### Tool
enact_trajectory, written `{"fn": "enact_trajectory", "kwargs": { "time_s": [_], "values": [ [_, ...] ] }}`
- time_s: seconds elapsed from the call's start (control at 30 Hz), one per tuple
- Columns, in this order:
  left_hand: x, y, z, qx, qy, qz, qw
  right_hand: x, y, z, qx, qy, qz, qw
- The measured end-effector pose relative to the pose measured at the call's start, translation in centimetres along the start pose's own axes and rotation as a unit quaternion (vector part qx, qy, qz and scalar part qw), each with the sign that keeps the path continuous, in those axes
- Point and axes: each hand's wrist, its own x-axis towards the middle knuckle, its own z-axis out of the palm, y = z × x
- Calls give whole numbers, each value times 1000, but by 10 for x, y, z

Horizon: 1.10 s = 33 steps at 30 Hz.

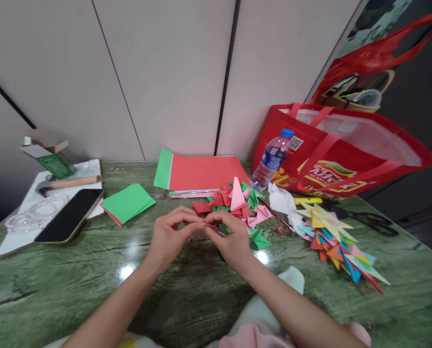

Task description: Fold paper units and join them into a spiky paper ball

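Over the near edge of a heap of folded paper pieces, my left hand [175,232] and my right hand [230,237] meet fingertip to fingertip. Both are closed in a pinch around something thin and reddish, mostly hidden by the fingers, so its kind does not show. Just beyond lie the red, pink and green folded paper pieces [237,200], partly behind my right hand. To the left rests a small stack of green paper squares [128,203] with a red edge beneath. Behind the heap are large red paper sheets [204,172] with green ones under them.
A water bottle [272,162] leans by a red shopping bag [332,150]. Multicoloured folded paper pieces [341,241], scissors [371,220] and crumpled white tissue [283,200] lie right. A phone [70,216], hammer [70,182], bead strands [34,212] and small box [52,157] occupy the left.
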Motion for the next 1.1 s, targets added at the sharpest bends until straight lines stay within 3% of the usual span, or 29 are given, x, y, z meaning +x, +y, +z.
{"fn": "enact_trajectory", "kwargs": {
  "time_s": [0.17,0.43,0.67,0.77,0.9,0.97,1.1],
  "values": [
    [0,2,0,-42,-18,-9,999,0,0,-1,7,2,-22,1000],
    [1,5,-1,-13,-13,33,999,0,-3,-2,-6,8,-19,1000],
    [2,2,-2,12,28,-17,999,2,-7,-2,15,3,-7,1000],
    [2,2,-6,110,37,108,987,2,-8,-3,6,20,-34,999],
    [1,4,-14,243,0,328,913,1,-10,-4,-24,41,-71,996],
    [1,5,-17,264,-6,372,890,0,-11,-4,-35,44,-84,995],
    [0,7,-19,279,-16,398,874,-1,-13,-6,-40,42,-116,992]
  ]
}}
